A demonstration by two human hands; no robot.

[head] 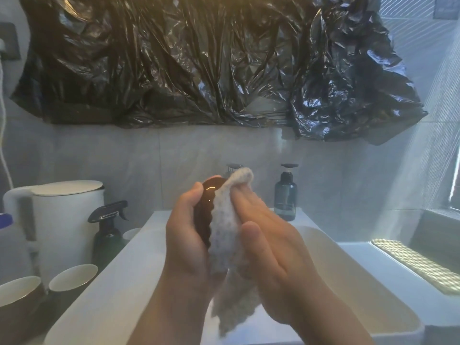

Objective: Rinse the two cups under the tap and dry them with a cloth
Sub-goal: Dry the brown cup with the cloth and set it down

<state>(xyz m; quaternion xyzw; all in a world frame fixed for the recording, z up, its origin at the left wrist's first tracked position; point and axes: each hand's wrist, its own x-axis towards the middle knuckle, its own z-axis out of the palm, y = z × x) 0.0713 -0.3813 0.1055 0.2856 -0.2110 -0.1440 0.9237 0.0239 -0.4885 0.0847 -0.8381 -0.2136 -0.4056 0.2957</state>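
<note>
**soapy_dave:** So, starting at the left grip (185, 235): curled right round a dark brown ribbed cup (202, 220), thumb lying along it. Holding it up above the white sink (119, 277). Can't tell which end of the cup is up.

**rinse_n_repeat:** Yep, seeing the same. Got the right grip (271, 247) flat, fingers straight and together, pressing a pale speckled cloth (225, 232) against the cup's side. No pinching, just palming the cloth on there, with the loose end hanging down between the two wrists.

**soapy_dave:** Agreed. Can't make out the inside of the cup at all, hidden by cloth and palm. Just behind the cloth, catching the chrome top of the tap (233, 167). Near that, a blue pump bottle (285, 197) standing on the sink's back rim.

**rinse_n_repeat:** Also spotting two more cups (20, 292) (72, 277) down left on the table, brown outside, cream inside, upright and side by side. Behind those, a dark spray bottle (108, 232) and a white kettle (67, 215).

**soapy_dave:** Then up top, a crinkled black plastic sheet (199, 58) spread across the wall. Off right, a patterned mat (418, 265) catching the light.
</note>
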